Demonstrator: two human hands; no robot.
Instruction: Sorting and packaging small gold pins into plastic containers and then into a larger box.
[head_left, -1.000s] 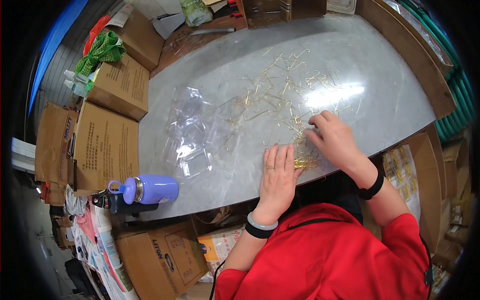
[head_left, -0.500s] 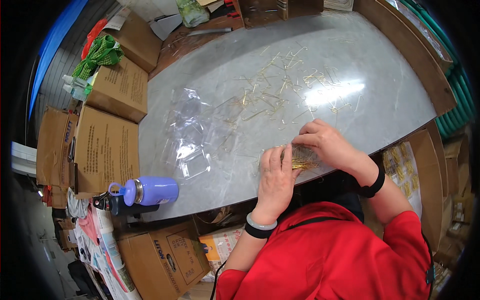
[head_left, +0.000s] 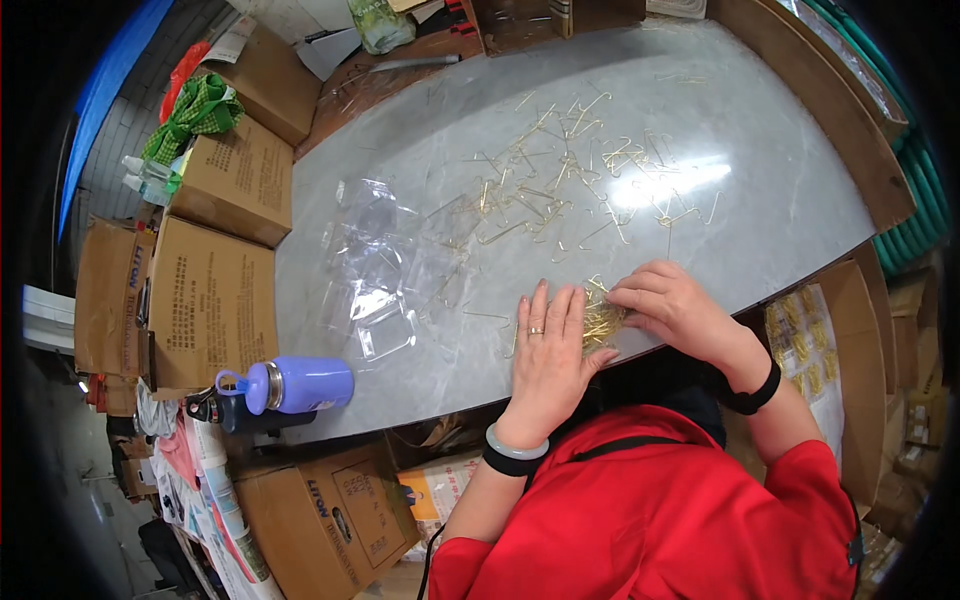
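Note:
A bundle of gold-coloured wire hooks (head_left: 601, 322) lies near the table's front edge, between my two hands. My left hand (head_left: 551, 338) rests flat beside the bundle's left side, its fingers stretched out and its thumb apart. At the bundle's right side, my right hand (head_left: 678, 308) has its fingers bent and pressed together; what is between the fingertips is hidden. Farther up the grey table (head_left: 400, 150), many loose wire hooks (head_left: 565, 170) lie scattered. Left of them is a spread of clear plastic bags (head_left: 378, 255).
A purple bottle (head_left: 312, 384) lies on its side at the table's left front edge. Cardboard boxes (head_left: 215, 290) line the left side. A wooden ledge (head_left: 835, 110) borders the right. Several packed hook bundles (head_left: 803, 335) sit in a box at the lower right.
My left hand has flattened and its fingers have straightened. My right hand has shifted slightly down and right, and more of the hook bundle shows between the hands.

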